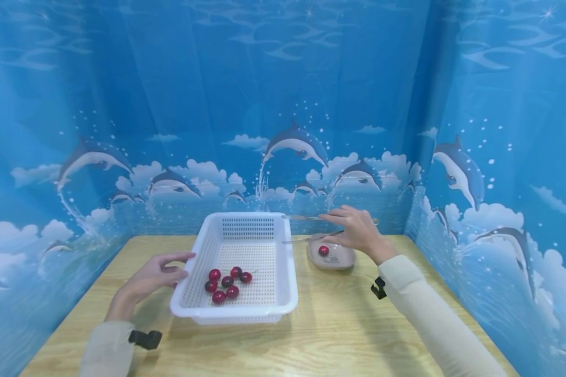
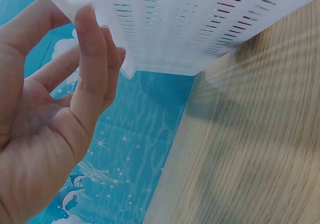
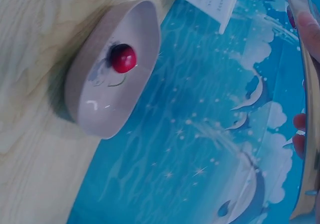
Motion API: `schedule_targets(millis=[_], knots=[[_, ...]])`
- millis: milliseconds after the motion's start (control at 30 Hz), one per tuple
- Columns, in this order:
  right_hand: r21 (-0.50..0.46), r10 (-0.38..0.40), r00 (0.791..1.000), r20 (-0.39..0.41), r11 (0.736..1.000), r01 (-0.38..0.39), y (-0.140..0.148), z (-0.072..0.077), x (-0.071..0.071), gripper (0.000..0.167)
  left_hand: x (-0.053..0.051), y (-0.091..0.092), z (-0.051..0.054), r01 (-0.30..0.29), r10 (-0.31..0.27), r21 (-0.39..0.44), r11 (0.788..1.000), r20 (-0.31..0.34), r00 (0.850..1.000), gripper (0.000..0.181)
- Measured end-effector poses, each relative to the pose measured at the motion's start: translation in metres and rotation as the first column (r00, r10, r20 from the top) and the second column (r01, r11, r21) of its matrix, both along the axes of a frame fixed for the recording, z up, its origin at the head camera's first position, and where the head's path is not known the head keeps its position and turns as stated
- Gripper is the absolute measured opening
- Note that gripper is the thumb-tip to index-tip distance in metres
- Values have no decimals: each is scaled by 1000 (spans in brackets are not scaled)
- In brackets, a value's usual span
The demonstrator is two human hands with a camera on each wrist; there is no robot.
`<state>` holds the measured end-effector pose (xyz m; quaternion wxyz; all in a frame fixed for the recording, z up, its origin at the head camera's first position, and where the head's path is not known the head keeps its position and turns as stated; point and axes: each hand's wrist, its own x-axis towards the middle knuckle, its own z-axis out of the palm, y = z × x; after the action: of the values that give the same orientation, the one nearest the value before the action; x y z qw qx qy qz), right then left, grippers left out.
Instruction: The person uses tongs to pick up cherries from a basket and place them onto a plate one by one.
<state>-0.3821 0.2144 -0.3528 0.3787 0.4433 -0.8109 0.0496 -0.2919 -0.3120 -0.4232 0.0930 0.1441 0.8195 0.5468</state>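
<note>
A white basket (image 1: 283, 285) holds several dark red cherries (image 1: 232, 291). At its left rim is my left hand (image 1: 146, 277), pinching the edge; in the left wrist view the fingers of that hand (image 2: 75, 79) bend at the basket's (image 2: 165, 29) rim. My right hand (image 1: 356, 230) grips metal tongs (image 1: 302, 217), their two arms spread apart and pointing left over the basket's right rim. Under that hand is a small pale dish (image 1: 337, 262) with one cherry (image 1: 323, 251). In the right wrist view, a dark red thing (image 3: 291, 16) beside the tongs (image 3: 310, 114) is too hidden to identify.
Basket and dish stand on a wood-grain table (image 1: 311, 345), the dish near its back edge. Blue curtains (image 1: 207, 104) printed with dolphins and clouds surround the table at the back and both sides. Black straps (image 1: 145, 339) are on both wrists.
</note>
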Motion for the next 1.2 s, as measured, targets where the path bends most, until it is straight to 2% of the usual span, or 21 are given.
schedule_targets(millis=[200,533,1200], knots=[[-10,60,998,-19,998,-61,-14,7,2,61,0,0,0,7,-7,5,1000,-6,1000,66],[-2,93,995,-20,996,-93,-32,11,5,57,0,0,-1,-2,2,2,1000,-6,1000,66],[26,53,997,-53,998,-52,-58,16,8,56,-1,0,-1,-4,4,10,1000,-2,1000,67]])
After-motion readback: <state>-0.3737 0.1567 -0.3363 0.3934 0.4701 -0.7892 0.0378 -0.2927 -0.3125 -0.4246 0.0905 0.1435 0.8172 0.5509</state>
